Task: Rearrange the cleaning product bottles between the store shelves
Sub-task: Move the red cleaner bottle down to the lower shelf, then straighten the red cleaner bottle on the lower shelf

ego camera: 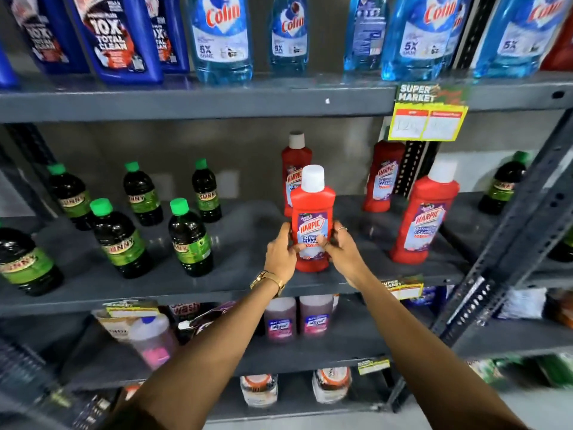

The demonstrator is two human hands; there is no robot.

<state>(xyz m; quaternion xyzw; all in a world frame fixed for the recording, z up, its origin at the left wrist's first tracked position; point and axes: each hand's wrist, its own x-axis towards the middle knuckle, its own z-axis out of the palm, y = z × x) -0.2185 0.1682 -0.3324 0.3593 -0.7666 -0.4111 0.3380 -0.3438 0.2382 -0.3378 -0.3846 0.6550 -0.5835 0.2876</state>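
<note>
A red Harpic bottle (pixel 313 209) with a white cap stands upright at the front of the middle grey shelf (pixel 235 290). My left hand (pixel 280 254) grips its lower left side and my right hand (pixel 341 251) grips its lower right side. Directly behind it stands another red Harpic bottle (pixel 294 156). Two more red Harpic bottles (pixel 423 218) (pixel 383 178) stand to the right on the same shelf. Several dark bottles with green caps (pixel 189 237) fill the shelf's left half.
The upper shelf (pixel 217 100) carries blue Colin bottles (pixel 221 35) and dark blue bottles (pixel 116 38). A yellow price tag (pixel 428 117) hangs from its edge. Pink bottles (pixel 280 319) stand on the shelf below. A perforated upright post (pixel 508 243) runs at the right.
</note>
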